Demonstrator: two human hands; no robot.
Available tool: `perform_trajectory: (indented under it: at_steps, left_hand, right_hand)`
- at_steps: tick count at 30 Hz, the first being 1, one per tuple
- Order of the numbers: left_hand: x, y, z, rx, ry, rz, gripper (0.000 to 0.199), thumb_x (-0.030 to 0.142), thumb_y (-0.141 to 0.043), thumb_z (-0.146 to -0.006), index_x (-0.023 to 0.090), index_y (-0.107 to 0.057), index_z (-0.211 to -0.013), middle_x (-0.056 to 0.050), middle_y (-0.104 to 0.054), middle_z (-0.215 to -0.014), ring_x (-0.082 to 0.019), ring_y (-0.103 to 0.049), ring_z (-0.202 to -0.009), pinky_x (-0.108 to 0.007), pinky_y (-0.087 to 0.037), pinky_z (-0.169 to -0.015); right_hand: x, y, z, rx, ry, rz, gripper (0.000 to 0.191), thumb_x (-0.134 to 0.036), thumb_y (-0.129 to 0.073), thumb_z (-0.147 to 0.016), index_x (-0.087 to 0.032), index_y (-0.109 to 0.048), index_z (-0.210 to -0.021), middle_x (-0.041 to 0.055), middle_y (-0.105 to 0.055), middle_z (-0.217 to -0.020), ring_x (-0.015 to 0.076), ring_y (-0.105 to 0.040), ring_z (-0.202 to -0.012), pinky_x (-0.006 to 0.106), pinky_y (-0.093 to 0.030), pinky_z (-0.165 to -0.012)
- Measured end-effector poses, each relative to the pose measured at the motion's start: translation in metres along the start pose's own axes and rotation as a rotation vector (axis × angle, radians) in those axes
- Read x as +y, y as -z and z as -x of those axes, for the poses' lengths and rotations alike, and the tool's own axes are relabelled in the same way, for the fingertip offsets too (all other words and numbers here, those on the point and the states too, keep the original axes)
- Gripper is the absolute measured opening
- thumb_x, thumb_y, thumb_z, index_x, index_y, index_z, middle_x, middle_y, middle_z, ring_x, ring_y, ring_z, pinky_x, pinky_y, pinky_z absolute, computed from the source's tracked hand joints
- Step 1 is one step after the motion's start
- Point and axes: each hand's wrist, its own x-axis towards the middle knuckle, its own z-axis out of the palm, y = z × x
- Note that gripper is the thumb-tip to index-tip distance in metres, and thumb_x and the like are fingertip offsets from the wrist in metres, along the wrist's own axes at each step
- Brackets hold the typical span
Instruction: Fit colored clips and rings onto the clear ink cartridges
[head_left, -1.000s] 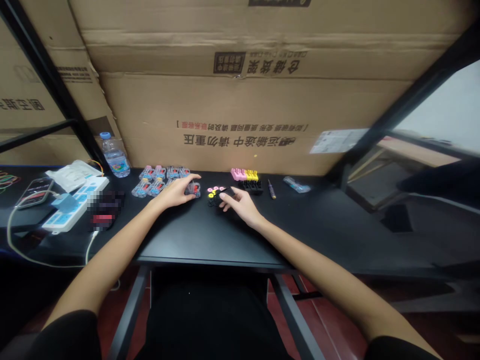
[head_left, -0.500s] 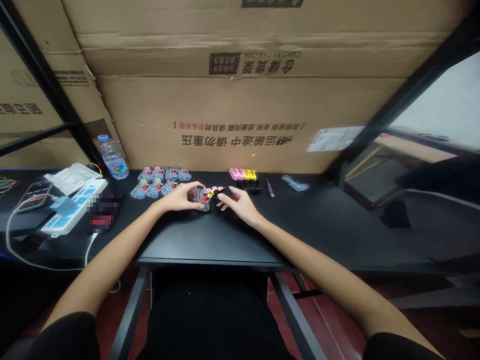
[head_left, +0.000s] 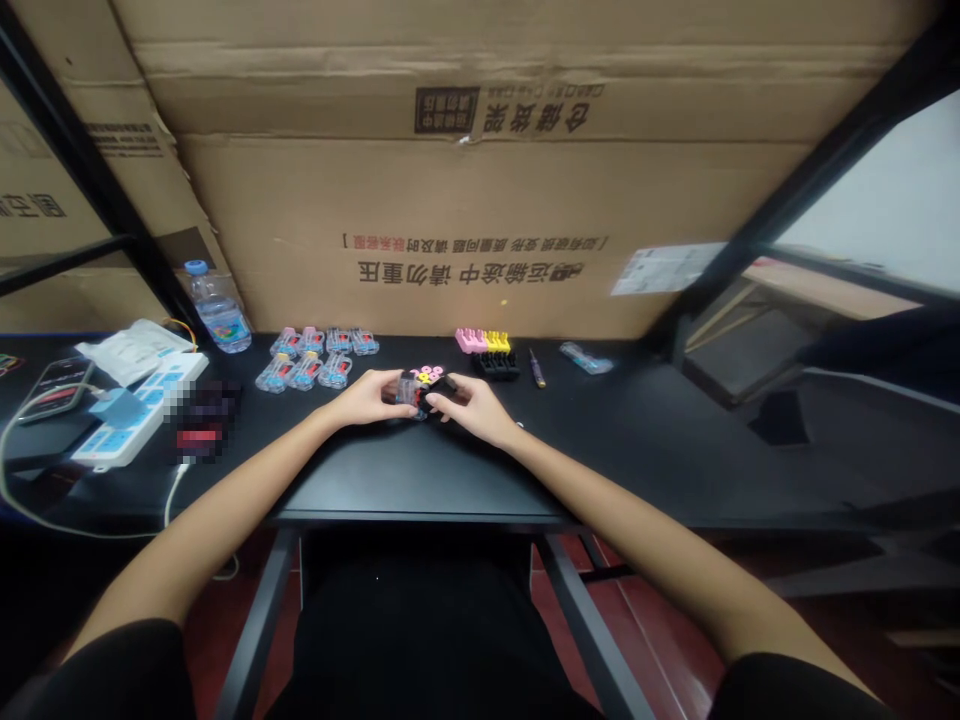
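Observation:
My left hand (head_left: 366,398) is closed around a small clear plastic casing (head_left: 407,391) with red and blue parts inside. Close beside it, my right hand (head_left: 480,409) pinches a black plastic piece (head_left: 442,391) against the casing's right side. Fingers cover the spot where the two meet, so I cannot tell whether they are joined. Just behind the hands lie small pink and yellow rings (head_left: 429,374) on the black table (head_left: 420,480).
Several similar clear casings (head_left: 303,372) stand in rows at the back left. Pink and yellow slotted blocks (head_left: 484,341), a black slotted block (head_left: 496,366), a screwdriver (head_left: 537,369) and a clear plastic piece (head_left: 586,358) lie rightward. Further left are a bottle (head_left: 219,310) and power strip (head_left: 139,420).
My right hand has moved left and brought the black piece against the casing. The casing has turned slightly in my left hand. The whole view has shifted a little.

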Motion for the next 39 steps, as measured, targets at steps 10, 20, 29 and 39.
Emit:
perform_trajectory:
  at_steps: [10,20,29,39]
  left_hand:
    - [-0.0053,-0.002,-0.0001,0.0,0.059,0.097,0.055,0.039,-0.093,-0.078,0.012,-0.076,-0.123,-0.015,-0.082,-0.117,-0.028,-0.08,-0.107,-0.043,-0.062,-0.101]
    - [-0.0046,-0.0034,0.0014,0.021,0.082,0.092,0.056,0.041,-0.093,-0.077,0.011,-0.076,-0.121,-0.015,-0.082,-0.117,-0.03,-0.08,-0.108,-0.044,-0.063,-0.103]
    - [-0.0039,-0.0041,0.0018,0.03,0.07,0.094,0.055,0.04,-0.094,-0.076,0.009,-0.076,-0.117,-0.016,-0.082,-0.114,-0.031,-0.081,-0.106,-0.044,-0.064,-0.1]
    - [-0.0031,-0.0031,0.0023,0.02,0.069,0.063,0.056,0.043,-0.093,-0.077,0.011,-0.076,-0.119,-0.015,-0.083,-0.114,-0.031,-0.081,-0.106,-0.044,-0.064,-0.099]
  right_hand:
    - [-0.0042,-0.0005,0.0005,-0.015,-0.03,-0.077,0.048,-0.054,-0.084,-0.082,-0.015,-0.078,-0.11,0.0117,-0.08,-0.106,0.0248,-0.075,-0.083,0.037,-0.068,-0.064]
    - [-0.0019,-0.0017,0.0027,0.009,-0.064,-0.091,0.048,-0.053,-0.088,-0.078,-0.015,-0.079,-0.107,0.0104,-0.081,-0.103,0.0249,-0.075,-0.081,0.039,-0.068,-0.067]
    - [-0.0012,-0.0023,0.0058,0.009,-0.058,-0.064,0.05,-0.054,-0.089,-0.076,-0.015,-0.078,-0.105,0.0088,-0.081,-0.098,0.0249,-0.075,-0.078,0.04,-0.068,-0.068]
    - [0.0026,-0.0015,0.005,0.003,-0.058,-0.028,0.049,-0.056,-0.087,-0.079,-0.016,-0.079,-0.105,0.01,-0.082,-0.099,0.0255,-0.077,-0.074,0.041,-0.069,-0.069]
